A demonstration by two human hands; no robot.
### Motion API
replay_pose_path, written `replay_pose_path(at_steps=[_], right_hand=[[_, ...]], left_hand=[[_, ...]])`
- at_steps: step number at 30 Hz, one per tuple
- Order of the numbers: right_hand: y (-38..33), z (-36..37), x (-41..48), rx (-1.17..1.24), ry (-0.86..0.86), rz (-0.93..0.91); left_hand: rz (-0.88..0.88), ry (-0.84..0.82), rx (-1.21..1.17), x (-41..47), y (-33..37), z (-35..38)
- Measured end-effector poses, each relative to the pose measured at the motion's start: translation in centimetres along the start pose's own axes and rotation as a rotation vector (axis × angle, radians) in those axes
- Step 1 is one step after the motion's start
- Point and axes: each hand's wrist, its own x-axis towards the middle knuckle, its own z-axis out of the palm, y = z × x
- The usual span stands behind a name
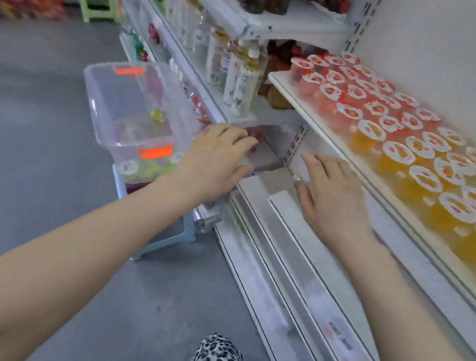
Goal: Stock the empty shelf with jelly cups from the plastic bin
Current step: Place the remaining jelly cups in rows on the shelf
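Both grips empty, fingers loose: our left hand (218,157) just right of the clear plastic bin with orange latches (112,94), our right hand (333,194) further right. Red and orange jelly cups (369,130) pack the white shelf (309,108) up-right of it. Squeezing more in could tip front ones off.

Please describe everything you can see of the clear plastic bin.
The plastic bin is clear and rectangular, with an orange clip at each short end. It stands on a light blue stool beside the shelves. A few jelly cups show through its wall. The left hand is by its corner; contact is unclear.
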Motion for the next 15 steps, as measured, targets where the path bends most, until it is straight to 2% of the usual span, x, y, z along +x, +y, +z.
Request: replay_pose_path(at_steps=[7, 15], right_hand=[[-5.7, 9.3, 9.4, 0.162, -0.05, -0.195], [-10.0, 21.0, 24.1, 0.272, -0.207, -0.366]], left_hand=[[-0.312, -0.096, 0.043, -3.6, -10.8, 2.4], [-0.616, -0.18, 0.068, -2.0, -23.9, 6.4]])
